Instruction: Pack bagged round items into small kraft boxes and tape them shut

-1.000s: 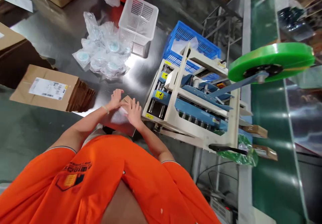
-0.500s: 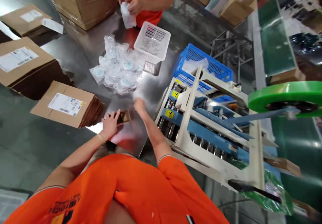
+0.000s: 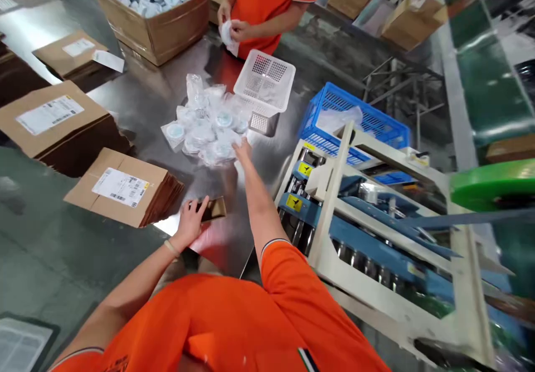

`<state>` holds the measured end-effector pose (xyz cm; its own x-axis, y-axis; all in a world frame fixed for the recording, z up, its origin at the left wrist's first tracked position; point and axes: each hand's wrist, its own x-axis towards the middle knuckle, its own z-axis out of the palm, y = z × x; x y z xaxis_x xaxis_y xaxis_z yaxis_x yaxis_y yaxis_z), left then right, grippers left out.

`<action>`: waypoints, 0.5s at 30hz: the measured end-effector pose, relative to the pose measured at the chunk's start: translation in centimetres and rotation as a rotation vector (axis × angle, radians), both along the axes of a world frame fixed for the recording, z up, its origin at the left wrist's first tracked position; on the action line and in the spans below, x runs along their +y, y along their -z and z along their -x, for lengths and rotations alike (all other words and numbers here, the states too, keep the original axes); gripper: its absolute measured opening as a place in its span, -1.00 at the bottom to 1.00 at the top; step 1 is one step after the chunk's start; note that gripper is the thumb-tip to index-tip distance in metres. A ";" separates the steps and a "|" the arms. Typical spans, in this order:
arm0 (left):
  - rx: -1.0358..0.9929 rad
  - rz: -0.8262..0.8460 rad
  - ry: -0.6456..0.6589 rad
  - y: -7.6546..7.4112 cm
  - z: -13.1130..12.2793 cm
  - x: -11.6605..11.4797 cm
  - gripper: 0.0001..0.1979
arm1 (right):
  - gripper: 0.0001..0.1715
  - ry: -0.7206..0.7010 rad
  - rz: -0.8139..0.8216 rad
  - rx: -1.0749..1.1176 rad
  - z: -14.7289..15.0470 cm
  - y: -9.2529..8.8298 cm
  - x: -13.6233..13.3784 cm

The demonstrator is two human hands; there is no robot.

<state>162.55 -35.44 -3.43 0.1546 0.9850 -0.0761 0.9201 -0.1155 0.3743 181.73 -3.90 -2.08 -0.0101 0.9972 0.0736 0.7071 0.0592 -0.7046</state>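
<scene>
My left hand (image 3: 190,220) holds a small brown carton (image 3: 213,209) on the steel table (image 3: 142,98), fingers wrapped over its open end. My right hand (image 3: 242,150) reaches forward to the near edge of a pile of clear bags with round white-and-teal items (image 3: 204,127). Its fingers touch the nearest bag; whether they grip it I cannot tell.
A white mesh basket (image 3: 264,81) sits beyond the pile, a blue crate (image 3: 355,118) to its right. A cream-and-blue taping machine (image 3: 376,221) with a green reel (image 3: 493,182) fills the right. Stacks of flat cartons (image 3: 121,188) lie left. Another person in orange (image 3: 267,4) handles a bag opposite.
My right hand left the carton and stretched forward to the bag pile. The left hand stayed on the carton. The view tilted up, showing more of the table.
</scene>
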 end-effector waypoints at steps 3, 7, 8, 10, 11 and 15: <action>-0.100 -0.039 0.072 0.4 0.1 0.9 -0.07 | -0.65 0.046 0.027 0.063 -2.9 -0.9 -4.4; -0.257 -0.051 0.183 0.8 -1.4 3.1 -0.03 | -0.67 0.102 -0.092 0.094 -6.7 -2.6 -12.7; -0.308 -0.042 0.213 0.8 -2.1 3.7 -0.03 | -0.65 0.099 -0.150 0.035 -7.5 -2.9 -15.3; -0.421 -0.023 0.257 0.8 -3.4 4.7 -0.07 | -0.56 0.035 -0.228 -0.116 -8.6 -3.5 -20.9; -0.476 -0.013 0.269 0.8 -3.9 5.1 -0.12 | -0.53 -0.026 -0.223 -0.185 -8.9 -3.8 -23.7; -0.598 0.030 0.258 1.0 -5.3 5.8 -0.53 | -0.46 -0.309 0.050 -0.296 -7.6 -4.0 -31.0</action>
<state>167.85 -29.64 -4.46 0.4098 0.9095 0.0699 0.4961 -0.2865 0.8196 189.35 -34.85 1.89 -0.3226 0.9462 -0.0259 0.8334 0.2710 -0.4816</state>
